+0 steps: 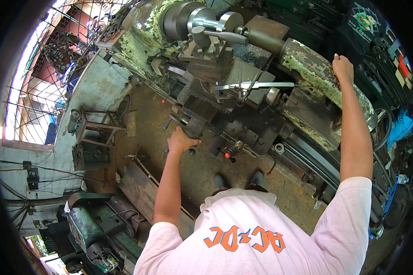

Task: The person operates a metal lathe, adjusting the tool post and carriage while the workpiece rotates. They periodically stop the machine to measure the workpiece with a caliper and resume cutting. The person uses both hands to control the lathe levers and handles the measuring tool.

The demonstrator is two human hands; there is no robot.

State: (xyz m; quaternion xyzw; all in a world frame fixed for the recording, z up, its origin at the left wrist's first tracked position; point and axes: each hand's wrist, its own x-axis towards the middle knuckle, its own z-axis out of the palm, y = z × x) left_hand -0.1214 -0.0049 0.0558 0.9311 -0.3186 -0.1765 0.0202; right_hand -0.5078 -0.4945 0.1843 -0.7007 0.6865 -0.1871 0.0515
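My left hand (182, 140) is closed round the crank handle (192, 134) at the front of the lathe's cross slide. My right hand (343, 68) lies closed at the far edge of the tailstock (307, 64), whose green paint is peeling; what its fingers hold is hidden. A shiny metal workpiece (202, 19) sits at the chuck (178, 22), with the tailstock's spindle lined up beyond it. Between my hands stands the tool post (205, 57), with a lever handle (227, 36) on top. A caliper (266, 85) rests across the carriage beside pointed metal tools (241, 85).
Red-knobbed levers (227, 156) stick out from the carriage apron. The lead screw (303, 153) runs along the bed to the right. A metal stand (96, 126) is at the left, and a green machine (96, 220) at lower left. A blue plastic bag (401, 128) hangs far right.
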